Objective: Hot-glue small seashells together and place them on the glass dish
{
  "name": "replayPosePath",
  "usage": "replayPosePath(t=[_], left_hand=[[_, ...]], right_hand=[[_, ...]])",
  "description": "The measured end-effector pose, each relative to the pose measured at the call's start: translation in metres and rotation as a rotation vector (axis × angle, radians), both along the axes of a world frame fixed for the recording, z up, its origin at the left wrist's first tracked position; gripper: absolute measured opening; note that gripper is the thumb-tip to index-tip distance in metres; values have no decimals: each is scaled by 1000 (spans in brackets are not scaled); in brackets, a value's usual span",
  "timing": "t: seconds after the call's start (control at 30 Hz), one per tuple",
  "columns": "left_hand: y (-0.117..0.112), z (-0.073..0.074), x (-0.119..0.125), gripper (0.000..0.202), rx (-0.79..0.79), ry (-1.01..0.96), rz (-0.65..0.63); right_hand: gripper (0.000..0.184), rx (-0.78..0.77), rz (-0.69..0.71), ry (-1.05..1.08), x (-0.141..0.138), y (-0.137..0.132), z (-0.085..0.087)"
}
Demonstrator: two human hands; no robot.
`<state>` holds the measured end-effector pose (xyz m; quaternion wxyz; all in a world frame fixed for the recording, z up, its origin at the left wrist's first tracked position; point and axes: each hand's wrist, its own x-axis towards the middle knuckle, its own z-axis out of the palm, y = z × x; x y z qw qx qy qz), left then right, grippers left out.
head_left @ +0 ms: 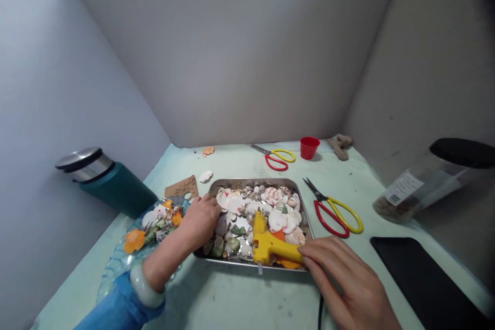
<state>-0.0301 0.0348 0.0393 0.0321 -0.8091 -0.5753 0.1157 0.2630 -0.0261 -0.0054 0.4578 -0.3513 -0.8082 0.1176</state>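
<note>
A yellow glue gun (pixel 266 242) lies across a metal tray (pixel 247 264) filled with seashells (pixel 276 219). Its handle end is pinched between the thumb and fingers of my right hand (pixel 348 278), at the tray's near right corner. The nozzle points away from me and a clear glue stick pokes out at the back. Over the left rim of the tray, among the shells, my left hand (pixel 201 219) has its fingers curled down; the fingertips are hidden, so what they hold cannot be made out. A blue glass plate (pixel 116 268) with more shells sits beneath my left forearm.
At left, a teal bottle (pixel 119 188) stands behind the plate beside a brown card (pixel 181 188). Two scissors (pixel 334 214), a red cup (pixel 309 148) and loose shells (pixel 205 176) lie around the tray. At right are a clear jar (pixel 406 191) and a black slab (pixel 421 273).
</note>
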Motion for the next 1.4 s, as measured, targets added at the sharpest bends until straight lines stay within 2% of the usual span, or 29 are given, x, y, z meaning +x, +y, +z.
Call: replayPosePath(t=[0.4, 0.53, 0.67, 0.73, 0.83, 1.0, 1.07, 1.17, 1.4], left_hand=[[-7, 15, 2, 7, -134, -28, -104], [-7, 21, 1, 12, -125, -24, -102], [-4, 16, -1, 28, -95, -14, -105], [-2, 11, -1, 24, -93, -23, -108], [4, 6, 0, 8, -83, -44, -85], [12, 9, -2, 31, -38, -90, -37], [13, 12, -5, 27, -38, -90, -65], [9, 14, -8, 9, -64, -55, -158], [7, 5, -11, 16, -38, 35, -308]], right_hand=[[21, -3, -26, 12, -2, 0, -3], [22, 17, -37, 34, -3, 1, -3], [20, 31, -53, 36, -3, 2, -1], [20, 29, -55, 37, -3, 2, 0], [20, 23, -48, 35, -3, 1, 0], [18, 7, -51, 24, -3, 2, -2], [19, -1, -53, 20, -2, 2, -3], [18, -2, -65, 26, -2, 3, -4], [17, -15, -64, 15, -1, 2, -1]])
